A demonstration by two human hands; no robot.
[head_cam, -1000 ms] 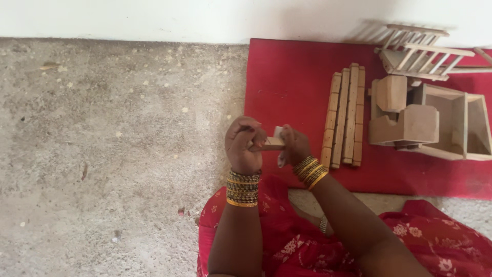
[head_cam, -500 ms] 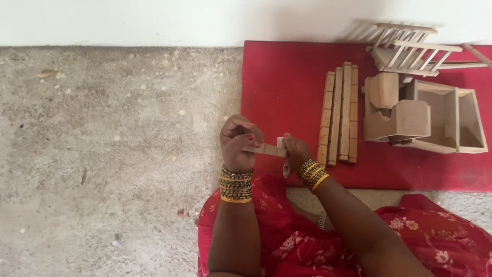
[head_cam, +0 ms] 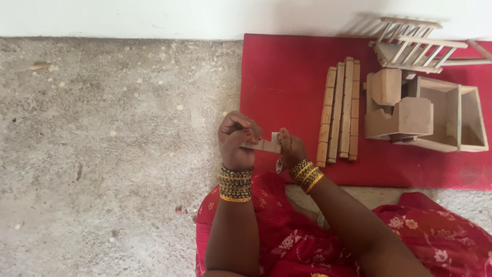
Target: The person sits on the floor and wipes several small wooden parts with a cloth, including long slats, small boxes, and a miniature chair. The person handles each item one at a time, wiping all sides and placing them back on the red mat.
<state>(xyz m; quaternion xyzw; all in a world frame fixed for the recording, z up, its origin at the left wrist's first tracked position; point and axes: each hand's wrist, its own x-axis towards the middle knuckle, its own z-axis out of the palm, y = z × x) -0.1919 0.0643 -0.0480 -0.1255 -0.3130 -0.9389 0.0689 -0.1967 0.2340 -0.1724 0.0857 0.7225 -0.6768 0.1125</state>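
Left hand [head_cam: 237, 138] and right hand [head_cam: 291, 149] both grip one small wooden piece [head_cam: 264, 145] above a red mat [head_cam: 287, 87]. Four notched wooden strips [head_cam: 339, 110] lie side by side just right of the hands, beside an open wooden box [head_cam: 451, 119].

The mat [head_cam: 287, 77] is my landmark, lying against the wall [head_cam: 154, 15]. My left hand [head_cam: 234, 141] sits at the mat's left edge, my right hand [head_cam: 291, 149] just over its near part, a small wooden piece [head_cam: 264, 146] between them. On the mat, the row of slats [head_cam: 339, 110] lies right of my hands, the wooden blocks and open box [head_cam: 425, 115] further right, the railed frames [head_cam: 415, 43] at its far right corner.
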